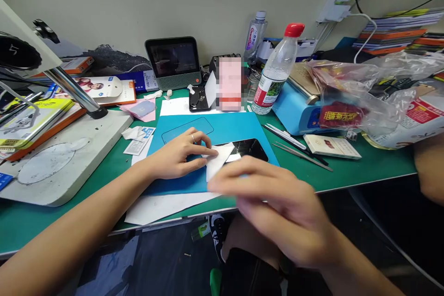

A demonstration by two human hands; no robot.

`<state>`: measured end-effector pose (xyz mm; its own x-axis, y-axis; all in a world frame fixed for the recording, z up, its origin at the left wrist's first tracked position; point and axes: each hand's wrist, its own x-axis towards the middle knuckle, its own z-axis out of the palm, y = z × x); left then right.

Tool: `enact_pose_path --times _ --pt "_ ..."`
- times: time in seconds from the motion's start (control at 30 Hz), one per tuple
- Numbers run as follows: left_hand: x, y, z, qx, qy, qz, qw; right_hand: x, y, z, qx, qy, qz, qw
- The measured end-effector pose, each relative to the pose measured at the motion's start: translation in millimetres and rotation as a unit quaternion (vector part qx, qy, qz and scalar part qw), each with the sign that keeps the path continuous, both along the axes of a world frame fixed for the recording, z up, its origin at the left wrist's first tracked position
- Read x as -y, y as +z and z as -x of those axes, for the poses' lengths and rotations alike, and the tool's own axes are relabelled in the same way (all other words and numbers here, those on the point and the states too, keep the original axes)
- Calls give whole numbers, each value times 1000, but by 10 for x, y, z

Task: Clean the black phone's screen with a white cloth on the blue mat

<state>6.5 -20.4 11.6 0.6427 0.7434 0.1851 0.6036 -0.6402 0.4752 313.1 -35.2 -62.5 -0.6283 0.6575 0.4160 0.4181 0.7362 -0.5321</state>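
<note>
My left hand [185, 155] rests over the blue mat [180, 182], its index finger and thumb closed at the edge of a folded white wipe [220, 156]. Beside the wipe lies a black phone [255, 147], face up, with a small white piece [233, 158] at its near left end. In front of the mat, nearer to me, my right hand [277, 206] hangs blurred by motion with bent fingers. Whether anything is between those fingertips cannot be made out. A phone-shaped outline [204, 119] shows on the mat behind my left hand.
Tweezers [305, 157], pens and a small white box [332, 146] lie right of the mat. A water bottle [274, 74] stands behind them, near a blue machine [294, 108]. Torn packets [138, 141] and a white stand base [69, 157] are left. Another person's arm [430, 166] is at far right.
</note>
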Motion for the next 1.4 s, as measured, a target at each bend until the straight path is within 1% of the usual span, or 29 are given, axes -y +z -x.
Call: enact_pose_path --times 0.03,0.07,0.1,0.13,0.17,0.2,0.27,0.33,0.4,0.53,0.67,0.77,0.93,1.1,1.2,1.3,1.4 --pt "-2 -4 0 7 -3 -1 1000 39 236 137 12 -6 0 1000" --pt "-5 -10 1 17 -2 -1 1000 69 444 280 26 12 -18 999" --pt "-9 -20 4 29 7 -3 1000 89 605 413 37 22 -40 998" --pt "-14 -32 9 42 23 -6 999 99 709 525 63 49 -66 995" --pt "-20 -45 14 53 42 -13 998 102 759 609 100 54 -78 990" --pt "-26 -58 20 60 61 -19 996 103 765 663 134 52 -83 986" --pt "-37 -79 30 65 81 -31 994 111 707 700 193 43 -78 977" --pt "-46 -88 36 59 81 -31 994 127 648 698 223 33 -61 972" --pt "-48 -83 36 54 77 -27 995 133 635 715 236 22 -42 971" --pt "-30 -36 22 48 79 -6 996 102 668 796 236 0 -16 972" --pt "5 39 4 32 65 27 997 188 625 745 205 -10 -27 978" --pt "18 69 -6 20 50 31 998 245 587 708 192 -19 -35 981" --pt "28 50 -44 13 49 29 998 178 606 796 197 -20 -19 980" --pt "34 -11 -99 17 78 19 997 232 591 750 195 -8 -24 980" --pt "23 -48 -105 35 88 17 995 193 604 783 192 -4 -11 981" --pt "23 -55 -105 52 108 28 992 157 640 839 192 -9 8 981" --pt "37 -25 -112 54 112 48 991 212 668 804 206 -9 21 978"
